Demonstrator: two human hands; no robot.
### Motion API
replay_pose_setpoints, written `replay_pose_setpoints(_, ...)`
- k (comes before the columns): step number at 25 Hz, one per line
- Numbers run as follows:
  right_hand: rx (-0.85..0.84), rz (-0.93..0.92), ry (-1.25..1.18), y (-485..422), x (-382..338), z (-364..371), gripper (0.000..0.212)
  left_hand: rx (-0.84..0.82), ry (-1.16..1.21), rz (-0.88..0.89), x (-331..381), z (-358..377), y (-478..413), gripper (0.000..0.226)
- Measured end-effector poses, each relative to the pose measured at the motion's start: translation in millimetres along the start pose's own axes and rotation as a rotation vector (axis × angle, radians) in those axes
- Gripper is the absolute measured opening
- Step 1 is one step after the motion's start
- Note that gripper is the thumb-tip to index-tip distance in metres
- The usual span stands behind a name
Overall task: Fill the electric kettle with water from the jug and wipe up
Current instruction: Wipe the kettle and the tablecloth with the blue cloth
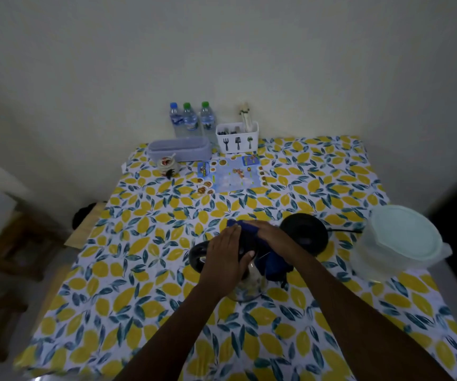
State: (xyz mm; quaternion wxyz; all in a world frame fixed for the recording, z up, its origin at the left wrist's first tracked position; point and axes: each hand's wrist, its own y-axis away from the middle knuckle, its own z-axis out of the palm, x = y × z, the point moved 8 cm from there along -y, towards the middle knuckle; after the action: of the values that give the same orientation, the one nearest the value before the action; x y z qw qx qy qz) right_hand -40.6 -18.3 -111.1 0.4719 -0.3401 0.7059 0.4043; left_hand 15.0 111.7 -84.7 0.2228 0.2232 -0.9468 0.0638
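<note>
Head view, looking down at my hands over the lemon-print tablecloth (pixel 144 270). My left hand (pixel 228 258) lies flat on top of the kettle (pixel 245 284), fingers together and pointing away from me, thumb out toward the right. My right hand (pixel 272 236) is curled over a blue cloth (pixel 245 226), pressing it against the kettle's upper side; more blue cloth hangs by the handle at the right. Kettle stands upright in mid-table, steel body showing under my left wrist, black lid (pixel 197 255) tilted open to its left. Just behind to the right sits the round black kettle base (pixel 305 233), cord running off right. Far right, a lidded clear plastic container (pixel 403 243). At the back wall: three water bottles (pixel 191 121), a white cutlery holder (pixel 237 137), a lilac tray (pixel 179 149).
</note>
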Motion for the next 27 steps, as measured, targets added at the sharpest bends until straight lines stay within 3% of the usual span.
replay_pose_setpoints(2,-0.061,0.101,-0.132,-12.0,8.1,10.9,0.034,0.003,0.002,-0.003,-2.2,1.4,-1.4,0.071)
replay_pose_setpoints(6,0.100,0.315,-0.301,2.6,48.5,5.5,0.043,0.023,0.006,-0.008,-2.9,2.7,-1.8,0.070)
replay_pose_setpoints(11,0.267,0.240,-0.580,48.5,77.5,27.7,0.036,0.042,0.022,0.003,0.2,-1.5,-1.7,0.068)
replay_pose_setpoints(14,0.368,0.201,-0.457,78.8,80.7,41.2,0.043,-0.002,0.010,0.006,-1.7,0.5,-2.6,0.068)
replay_pose_setpoints(18,0.524,0.084,-0.261,93.3,60.1,74.3,0.085,-0.165,-0.021,0.015,-9.5,-3.6,-19.8,0.068)
replay_pose_setpoints(20,0.588,0.094,-0.137,90.9,58.6,84.4,0.095,-0.225,-0.030,0.029,-9.7,-6.3,-24.8,0.070)
replay_pose_setpoints(24,0.658,0.162,-0.028,94.3,76.8,93.8,0.104,-0.277,-0.035,0.033,-9.3,-6.6,-24.8,0.072)
replay_pose_setpoints(27,0.725,0.171,-0.144,100.3,82.7,103.4,0.100,-0.326,-0.006,0.020,-7.0,-7.8,-26.3,0.071)
